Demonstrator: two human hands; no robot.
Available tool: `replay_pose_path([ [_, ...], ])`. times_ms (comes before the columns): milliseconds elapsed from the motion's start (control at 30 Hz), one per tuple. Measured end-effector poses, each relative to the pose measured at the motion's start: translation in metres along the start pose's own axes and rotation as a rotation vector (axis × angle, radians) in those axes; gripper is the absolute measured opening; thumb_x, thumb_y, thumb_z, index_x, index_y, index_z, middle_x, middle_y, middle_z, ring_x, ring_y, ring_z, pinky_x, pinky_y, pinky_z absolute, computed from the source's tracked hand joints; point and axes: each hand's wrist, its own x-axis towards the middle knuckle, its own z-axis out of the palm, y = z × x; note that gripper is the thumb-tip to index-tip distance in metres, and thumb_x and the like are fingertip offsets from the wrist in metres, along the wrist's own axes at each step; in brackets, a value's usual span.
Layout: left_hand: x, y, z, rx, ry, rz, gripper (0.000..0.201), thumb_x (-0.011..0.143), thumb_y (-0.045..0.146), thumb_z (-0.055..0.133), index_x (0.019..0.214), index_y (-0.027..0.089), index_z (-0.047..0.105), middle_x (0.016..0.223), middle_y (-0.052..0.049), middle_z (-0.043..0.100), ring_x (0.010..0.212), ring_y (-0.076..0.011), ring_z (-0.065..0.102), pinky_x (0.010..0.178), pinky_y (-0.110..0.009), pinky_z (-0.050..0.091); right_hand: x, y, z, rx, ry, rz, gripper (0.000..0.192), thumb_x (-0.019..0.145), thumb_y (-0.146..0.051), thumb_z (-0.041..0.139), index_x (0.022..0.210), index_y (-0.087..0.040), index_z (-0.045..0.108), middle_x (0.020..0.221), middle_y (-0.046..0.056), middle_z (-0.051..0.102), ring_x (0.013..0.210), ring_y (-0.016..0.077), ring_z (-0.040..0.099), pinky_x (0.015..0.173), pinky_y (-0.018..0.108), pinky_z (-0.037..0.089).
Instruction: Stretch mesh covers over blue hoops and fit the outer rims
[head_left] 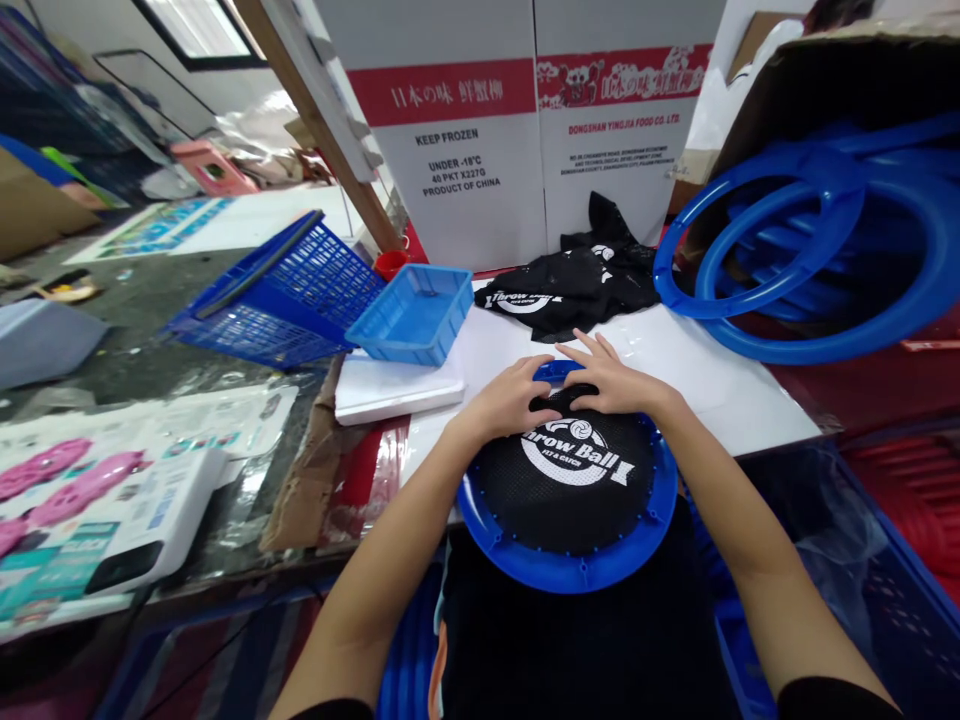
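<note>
Hands were pressed on the far edge of a blue plastic ring (568, 572) fitted with black mesh (574, 490) printed "Throw Ball" — it lay at the lower centre of the frame, on the near edge of a white tabletop (712, 370). The left hand (512, 400) was curled, its fingertips on the mesh; the right hand (613, 378) lay flatter, fingers spread over the rim, nothing gripped. More mesh pieces (574, 285) were heaped above centre — bare blue rings (795, 250) stacked at the right.
</note>
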Motion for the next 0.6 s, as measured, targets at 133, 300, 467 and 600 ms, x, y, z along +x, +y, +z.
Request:
replay_pose_path([
  [133, -0.002, -0.001, -0.003, -0.017, -0.038, -0.129, 0.036, 0.091, 0.053, 0.075, 0.093, 0.018, 0.081, 0.159, -0.016, 0.05, 0.142, -0.0396, 0.054, 0.119, -0.053, 0.046, 0.001, 0.006, 0.007, 0.065, 0.052, 0.0, 0.023, 0.094, -0.046, 0.074, 0.106, -0.027, 0.081, 0.167, 0.006, 0.047, 0.165, 0.0414, 0.013, 0.131, 0.074, 0.005],
  [300, 0.0, -0.006, -0.012, -0.161, -0.077, -0.175, 0.034, 0.094, 0.049, 0.067, 0.086, 0.017, 0.077, 0.155, -0.017, 0.054, 0.135, -0.0358, 0.06, 0.118, -0.049, 0.046, 0.002, 0.01, 0.006, 0.228, 0.101, -0.019, 0.017, 0.089, -0.038, 0.077, 0.091, -0.022, 0.077, 0.156, 0.012, 0.058, 0.156, 0.0376, 0.038, 0.128, 0.063, 0.03],
  [467, 0.0, -0.018, -0.02, -0.392, 0.011, -0.278, 0.019, 0.089, 0.039, 0.069, 0.085, 0.02, 0.071, 0.139, -0.013, 0.069, 0.128, -0.0295, 0.064, 0.116, -0.049, 0.047, 0.004, 0.009, 0.001, 0.374, 0.228, 0.024, 0.015, 0.092, -0.036, 0.068, 0.091, -0.022, 0.073, 0.122, 0.01, 0.077, 0.114, 0.0283, 0.07, 0.11, 0.051, 0.05],
  [600, 0.001, -0.024, -0.018, -0.536, 0.089, -0.362, 0.019, 0.085, 0.039, 0.071, 0.086, 0.02, 0.074, 0.126, -0.012, 0.076, 0.121, -0.0282, 0.068, 0.109, -0.046, 0.052, 0.007, 0.013, 0.003, 0.384, 0.295, 0.058, 0.018, 0.091, -0.037, 0.066, 0.092, -0.021, 0.075, 0.106, 0.008, 0.078, 0.104, 0.0265, 0.07, 0.101, 0.045, 0.054],
])
